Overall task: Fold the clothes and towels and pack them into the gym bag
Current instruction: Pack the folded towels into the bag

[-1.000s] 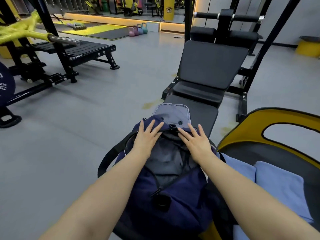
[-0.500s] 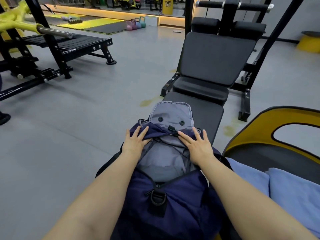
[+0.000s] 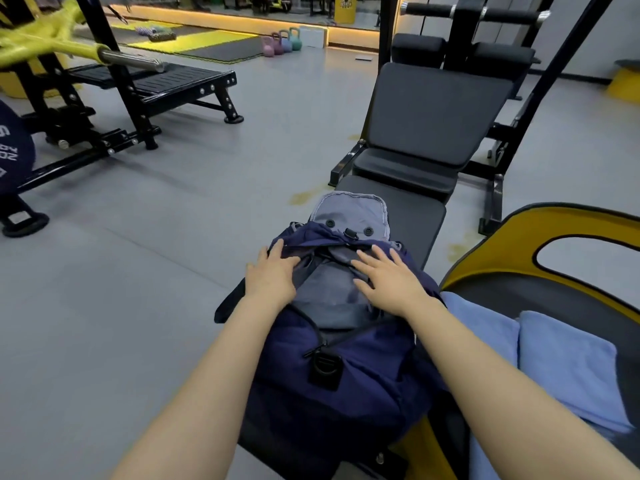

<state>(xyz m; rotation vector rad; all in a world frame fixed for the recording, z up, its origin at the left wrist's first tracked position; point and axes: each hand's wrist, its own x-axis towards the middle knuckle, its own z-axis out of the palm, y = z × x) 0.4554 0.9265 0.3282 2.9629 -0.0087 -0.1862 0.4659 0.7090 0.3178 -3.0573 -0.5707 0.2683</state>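
White lettering is seen on a dark blue round shape [image 3: 12,147] cut off at the 9 o'clock edge of the view, but only fragments such as "S" and "ZO" can be made out. A yellow sign in the mirror at 12 o'clock is too small to be read.

The grey floor [image 3: 138,271] is left open from 9 to 11 o'clock, out to a black rack [image 3: 114,95] with a yellow bar [image 3: 52,46]. The black weight bench [image 3: 426,133] is set at 12 to 1 o'clock, its backrest raised; its flat pad runs toward the viewer and ends just past the bag's flap. At 3 o'clock a yellow-edged black seat [image 3: 554,244] is placed just beside the bench.

The navy gym bag [image 3: 346,375] is laid on the bench pad at the centre, its grey flap [image 3: 349,211] thrown back toward 12 o'clock and its grey lining [image 3: 329,292] exposed at the mouth. A black buckle [image 3: 325,367] is fixed on its front. Two folded light blue towels [image 3: 568,362] are laid on the yellow-edged seat at 4 o'clock, touching the bag's side.

The left hand [image 3: 273,275] is pressed flat on the left rim of the bag's mouth, fingers straight and together. The right hand [image 3: 388,278] is laid flat on the right rim, fingers spread and straight. Nothing is gripped by either.

Coloured kettlebells [image 3: 280,43] are lined up far off at 12 o'clock.
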